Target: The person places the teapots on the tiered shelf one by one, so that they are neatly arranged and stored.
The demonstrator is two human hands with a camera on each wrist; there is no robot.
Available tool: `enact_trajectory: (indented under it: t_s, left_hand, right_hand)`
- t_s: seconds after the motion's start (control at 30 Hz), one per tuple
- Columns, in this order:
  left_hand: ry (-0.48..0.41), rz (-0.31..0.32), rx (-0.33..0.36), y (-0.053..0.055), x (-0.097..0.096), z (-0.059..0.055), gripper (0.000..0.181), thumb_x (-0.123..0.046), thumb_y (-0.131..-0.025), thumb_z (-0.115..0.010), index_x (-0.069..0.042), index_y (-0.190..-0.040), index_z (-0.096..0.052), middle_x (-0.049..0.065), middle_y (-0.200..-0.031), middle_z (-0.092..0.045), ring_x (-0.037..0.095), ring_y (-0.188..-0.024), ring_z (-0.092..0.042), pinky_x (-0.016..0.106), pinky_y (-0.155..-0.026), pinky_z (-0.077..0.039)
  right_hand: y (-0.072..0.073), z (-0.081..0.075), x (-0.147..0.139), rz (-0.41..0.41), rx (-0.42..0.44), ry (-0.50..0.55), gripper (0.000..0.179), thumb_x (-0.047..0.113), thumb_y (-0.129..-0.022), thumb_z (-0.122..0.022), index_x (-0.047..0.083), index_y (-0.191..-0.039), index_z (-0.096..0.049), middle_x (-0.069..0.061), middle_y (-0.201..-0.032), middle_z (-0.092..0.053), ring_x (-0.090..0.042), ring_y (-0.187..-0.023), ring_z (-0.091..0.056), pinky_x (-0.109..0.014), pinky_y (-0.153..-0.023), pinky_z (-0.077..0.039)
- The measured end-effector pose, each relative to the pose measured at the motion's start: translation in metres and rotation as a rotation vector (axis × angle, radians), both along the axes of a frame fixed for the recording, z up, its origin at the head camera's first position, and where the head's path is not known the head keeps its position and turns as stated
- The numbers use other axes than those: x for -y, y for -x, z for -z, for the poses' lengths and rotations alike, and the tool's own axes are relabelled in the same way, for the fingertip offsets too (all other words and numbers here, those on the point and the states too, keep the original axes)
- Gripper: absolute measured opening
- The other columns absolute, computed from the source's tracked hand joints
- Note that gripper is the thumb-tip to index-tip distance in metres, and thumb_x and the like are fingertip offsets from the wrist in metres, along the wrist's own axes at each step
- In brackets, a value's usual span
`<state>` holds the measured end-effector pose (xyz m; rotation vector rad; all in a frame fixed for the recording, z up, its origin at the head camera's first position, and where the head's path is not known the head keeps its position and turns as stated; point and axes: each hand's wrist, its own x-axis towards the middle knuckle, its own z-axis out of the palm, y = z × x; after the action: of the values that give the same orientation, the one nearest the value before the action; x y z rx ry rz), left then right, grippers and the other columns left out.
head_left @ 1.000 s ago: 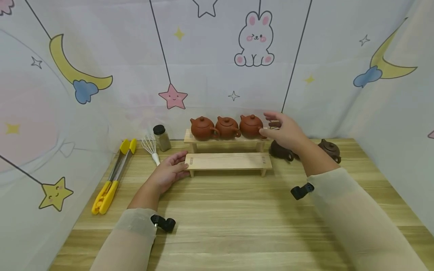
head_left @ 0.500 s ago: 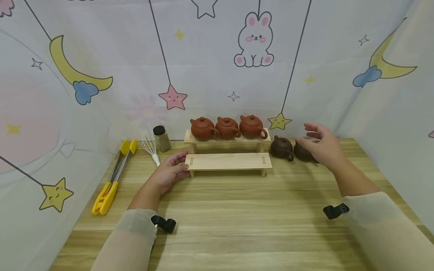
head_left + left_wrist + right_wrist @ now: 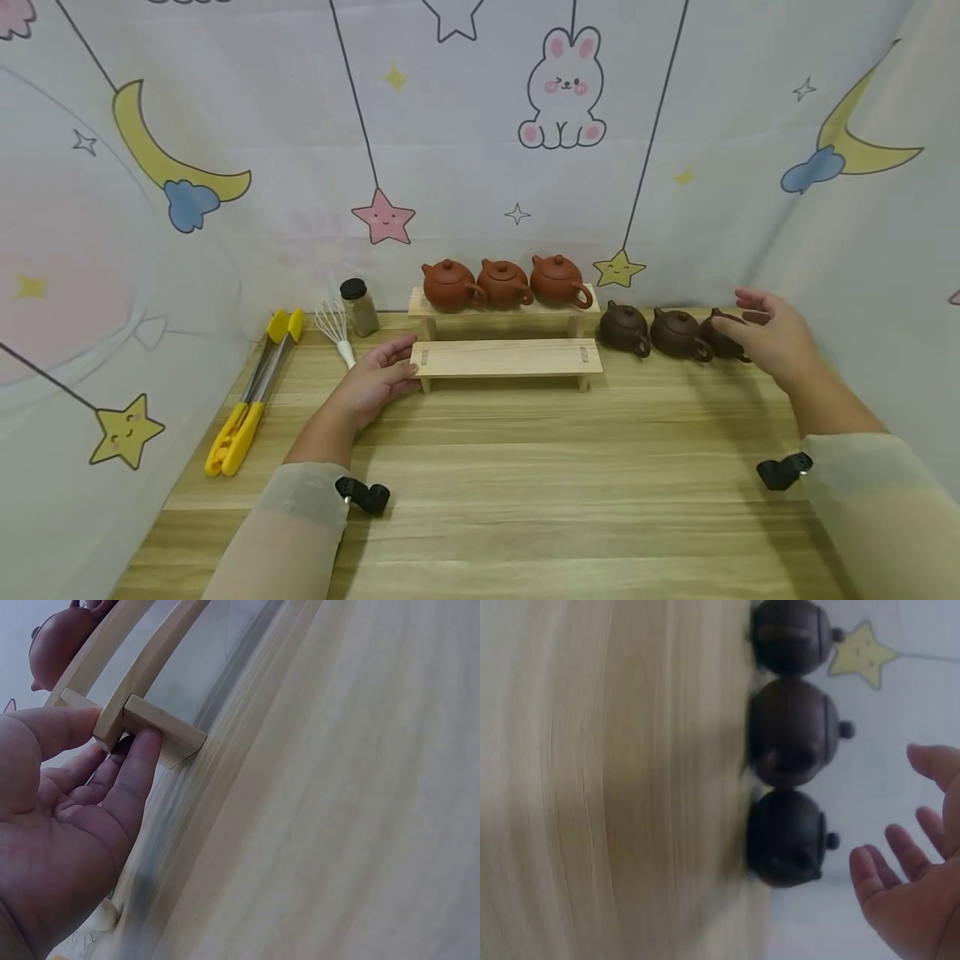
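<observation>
My left hand (image 3: 375, 383) pinches the left end of the low front wooden stand (image 3: 506, 358); in the left wrist view its thumb presses the board's end and its fingers reach the leg (image 3: 161, 727). On the higher wooden shelf (image 3: 588, 302) behind sit three reddish-brown teapots (image 3: 557, 282), handles towards the right. Three dark brown teapots (image 3: 622, 327) stand in a row on the table, right of the stands. By the rightmost dark teapot (image 3: 784, 840) my right hand (image 3: 780, 342) hovers with fingers spread, holding nothing; in the right wrist view a gap shows between them.
Left of the stands are a white-handled whisk (image 3: 341, 337), a black-lidded jar (image 3: 360, 308) and yellow-handled tongs (image 3: 247, 400). A printed cloth (image 3: 465, 125) hangs along the back and sides of the wooden table (image 3: 510, 500).
My right hand has moved rightwards, from the rightmost reddish-brown teapot past the dark ones to the last of them. The left hand stays on the front stand.
</observation>
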<state>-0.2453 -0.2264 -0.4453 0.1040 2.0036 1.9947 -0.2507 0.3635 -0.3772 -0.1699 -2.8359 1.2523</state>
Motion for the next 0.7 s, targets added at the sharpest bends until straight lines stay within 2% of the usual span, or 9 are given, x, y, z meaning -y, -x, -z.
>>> enact_trajectory:
  t_s: [0.2, 0.5, 0.7]
  left_hand:
    - [0.004, 0.005, -0.003, -0.001, -0.002, -0.002, 0.067, -0.003, -0.110, -0.053, -0.003, -0.170, -0.022, 0.024, -0.171, -0.030, 0.020, -0.134, -0.056, 0.026, -0.100, -0.061]
    - [0.009, 0.010, -0.005, -0.003, -0.001, -0.003, 0.068, -0.004, -0.110, -0.053, -0.004, -0.170, -0.022, 0.023, -0.172, -0.030, 0.022, -0.136, -0.056, 0.027, -0.103, -0.060]
    - [0.006, 0.007, 0.003, -0.002, 0.000, -0.003, 0.067, -0.004, -0.110, -0.052, -0.005, -0.171, -0.022, 0.022, -0.172, -0.030, 0.029, -0.143, -0.051, 0.027, -0.103, -0.060]
  right_hand:
    - [0.007, 0.012, -0.021, 0.023, 0.010, -0.020, 0.096, 0.058, -0.102, -0.064, 0.006, -0.171, -0.021, -0.029, -0.174, -0.026, -0.056, -0.154, -0.030, -0.074, -0.114, -0.042]
    - [0.018, 0.028, -0.033, -0.040, 0.110, -0.002, 0.105, 0.062, -0.102, -0.062, 0.002, -0.172, -0.009, -0.032, -0.177, -0.008, -0.061, -0.156, -0.019, -0.077, -0.119, -0.035]
    - [0.022, 0.031, -0.033, -0.054, 0.119, -0.021, 0.097, 0.059, -0.107, -0.054, -0.003, -0.170, -0.013, -0.036, -0.174, -0.011, -0.062, -0.155, -0.020, -0.075, -0.119, -0.036]
